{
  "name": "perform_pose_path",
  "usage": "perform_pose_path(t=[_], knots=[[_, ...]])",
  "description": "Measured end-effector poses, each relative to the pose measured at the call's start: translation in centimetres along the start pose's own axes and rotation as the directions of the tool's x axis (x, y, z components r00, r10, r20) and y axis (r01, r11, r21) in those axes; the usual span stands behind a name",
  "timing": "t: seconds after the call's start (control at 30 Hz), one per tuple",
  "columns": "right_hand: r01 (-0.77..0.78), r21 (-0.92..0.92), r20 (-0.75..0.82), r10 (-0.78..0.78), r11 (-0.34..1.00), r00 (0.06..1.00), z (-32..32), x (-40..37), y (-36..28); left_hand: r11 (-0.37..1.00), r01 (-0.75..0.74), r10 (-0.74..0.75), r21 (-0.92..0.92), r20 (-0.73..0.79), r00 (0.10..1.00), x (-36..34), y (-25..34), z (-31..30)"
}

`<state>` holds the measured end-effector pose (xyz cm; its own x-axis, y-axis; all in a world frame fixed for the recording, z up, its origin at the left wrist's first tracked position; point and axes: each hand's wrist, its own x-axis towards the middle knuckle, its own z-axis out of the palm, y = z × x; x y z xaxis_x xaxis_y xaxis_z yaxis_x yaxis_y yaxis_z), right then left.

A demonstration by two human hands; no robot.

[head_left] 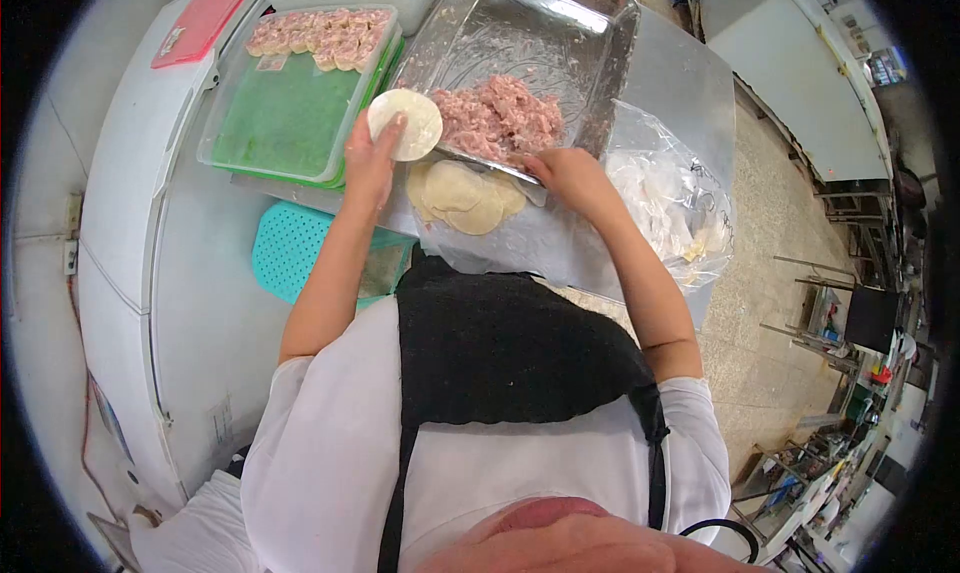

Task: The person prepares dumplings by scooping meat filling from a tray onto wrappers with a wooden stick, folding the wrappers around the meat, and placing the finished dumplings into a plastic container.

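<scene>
A round, pale dumpling wrapper (pixel 418 128) lies across the fingers of my left hand (pixel 372 163), with the thumb pressed on its face. My right hand (pixel 565 176) is closed at the near rim of a metal tray (pixel 590 83), beside the minced meat (pixel 505 113). Whatever its fingers grip is hidden from me. The pink meat is heaped at the tray's near end, and a thin smear coats the tray's bottom. Several more wrappers (pixel 465 201) overlap on the table just below the tray.
Left of the tray, a clear plastic container (pixel 270 123) with a green base holds rows of filled dumplings (pixel 325 35). A clear plastic bag (pixel 665 193) with white contents sits at the right. A turquoise perforated basket (pixel 290 248) is lower left; a red lid (pixel 205 18) lies upper left.
</scene>
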<state>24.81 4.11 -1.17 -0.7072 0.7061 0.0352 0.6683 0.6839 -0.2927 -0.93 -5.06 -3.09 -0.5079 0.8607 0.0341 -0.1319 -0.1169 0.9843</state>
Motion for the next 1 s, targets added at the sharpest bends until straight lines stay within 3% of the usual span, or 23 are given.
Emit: perform_pose_path(t=[0.03,0.07,0.1,0.13,0.2,0.33,0.4,0.43,0.47,0.5,0.53,0.57,0.6,0.67,0.73,0.8,0.87,1.0], knots=[[-0.065,0.203,0.042,0.058,0.977,0.997,-0.4,-0.1,0.5,1.0,0.0,0.0,-0.006,0.004,1.0,0.5,0.3,0.1],[-0.133,0.392,0.094,0.104,0.91,0.99,-0.9,-0.2,0.9,0.983,0.054,-0.062,-0.174,-0.04,0.997,1.2,0.7,0.3],[-0.21,0.437,0.111,0.179,0.875,0.978,-1.4,-0.4,0.7,0.935,0.1,-0.133,-0.34,-0.074,0.988,1.7,0.8,0.5],[-0.213,0.429,0.113,0.182,0.878,0.977,-1.7,-0.1,0.4,0.932,0.102,-0.135,-0.349,-0.072,0.988,2.5,0.3,0.6],[-0.313,0.741,0.136,0.324,0.595,0.936,-2.4,0.8,-0.2,0.794,0.212,-0.202,-0.569,0.082,0.976,4.0,-0.9,1.1],[-0.269,0.846,0.121,0.325,0.461,0.938,-3.9,3.3,-4.4,0.663,0.406,-0.317,-0.629,0.256,0.913,4.3,3.3,5.5],[-0.07,0.722,-0.157,0.261,0.689,0.953,-1.0,4.5,-4.3,0.389,0.388,-0.201,-0.836,0.334,0.921,5.1,4.7,6.7],[0.066,0.581,-0.314,0.149,0.811,0.938,-0.7,4.8,-4.4,0.405,0.451,-0.255,-0.795,0.375,0.891,5.9,4.8,6.2],[0.059,0.575,-0.317,0.155,0.816,0.936,-1.0,4.4,-4.2,0.399,0.459,-0.253,-0.794,0.386,0.887,7.4,2.8,5.1],[-0.005,0.355,-0.28,0.112,0.935,0.953,-2.3,3.7,-4.4,0.237,0.551,0.068,-0.8,0.579,0.813,9.5,-1.1,3.6],[-0.057,0.111,-0.232,0.081,0.992,0.969,-3.5,3.1,-5.0,0.104,0.665,0.406,-0.74,0.642,0.651,9.9,-0.5,3.2],[-0.063,0.107,-0.234,0.087,0.992,0.968,-4.6,2.7,-6.2,0.445,0.442,-0.193,-0.778,0.399,0.896,8.9,-0.5,3.4],[-0.147,0.046,-0.212,0.153,0.988,0.965,-5.8,2.2,-7.6,0.442,0.45,-0.195,-0.776,0.406,0.893,8.5,0.6,3.9],[-0.241,-0.019,-0.197,0.232,0.97,0.953,-5.6,2.0,-8.3,0.437,0.475,-0.407,-0.764,0.303,0.862,7.9,1.9,4.6],[-0.081,-0.021,-0.239,0.074,0.996,0.968,-3.9,2.3,-7.4,0.429,0.522,-0.417,-0.737,0.35,0.839,7.2,4.5,4.6],[-0.113,-0.102,-0.185,0.092,0.988,0.978,-5.5,1.8,-7.6,0.425,0.553,-0.421,-0.717,0.385,0.822,7.3,4.3,4.7],[-0.217,-0.213,-0.181,0.18,0.953,0.967,-8.8,1.1,-9.9,0.48,0.499,-0.385,-0.722,0.338,0.859,8.5,2.1,4.3],[-0.111,-0.148,-0.234,0.074,0.983,0.969,-6.6,1.1,-9.4,0.438,0.526,-0.381,-0.729,0.38,0.843,8.4,2.4,4.4]])
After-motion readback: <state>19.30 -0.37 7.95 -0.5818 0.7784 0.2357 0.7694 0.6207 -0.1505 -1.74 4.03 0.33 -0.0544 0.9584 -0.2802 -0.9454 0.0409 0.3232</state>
